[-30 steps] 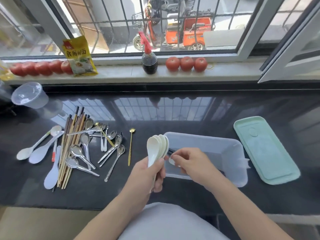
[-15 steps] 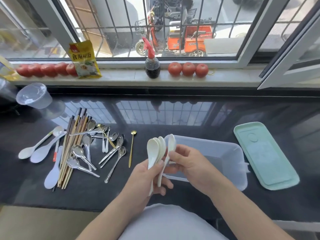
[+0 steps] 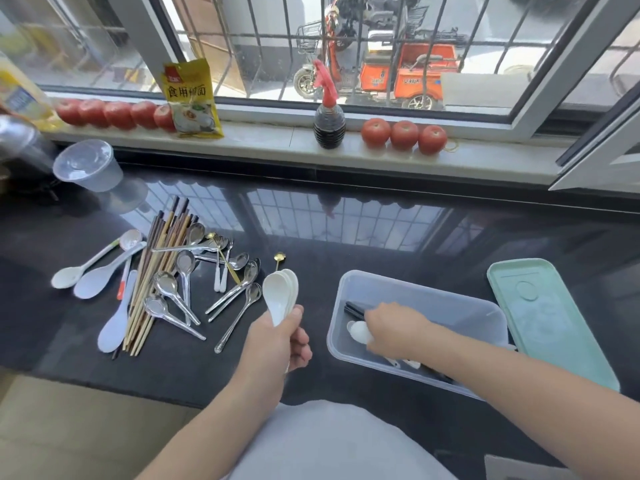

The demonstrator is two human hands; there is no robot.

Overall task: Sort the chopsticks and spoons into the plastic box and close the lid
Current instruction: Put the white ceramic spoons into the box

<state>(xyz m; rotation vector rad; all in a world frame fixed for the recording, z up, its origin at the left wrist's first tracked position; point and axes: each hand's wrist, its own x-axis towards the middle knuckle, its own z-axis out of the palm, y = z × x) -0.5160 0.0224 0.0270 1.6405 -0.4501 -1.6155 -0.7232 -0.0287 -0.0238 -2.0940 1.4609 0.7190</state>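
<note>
White spoons (image 3: 281, 295), nested in a stack, stand upright in the left hand (image 3: 277, 341), whose fingers curl round their handles. The right hand (image 3: 394, 329) reaches down inside the clear box (image 3: 481, 317), holding one white spoon (image 3: 360, 332) near the box floor, beside dark chopsticks (image 3: 353, 310). The green lid (image 3: 554, 327) lies just right of the box. More spoons and chopsticks (image 3: 156, 268) lie in a pile on the black counter (image 3: 346, 244) to the left.
</note>
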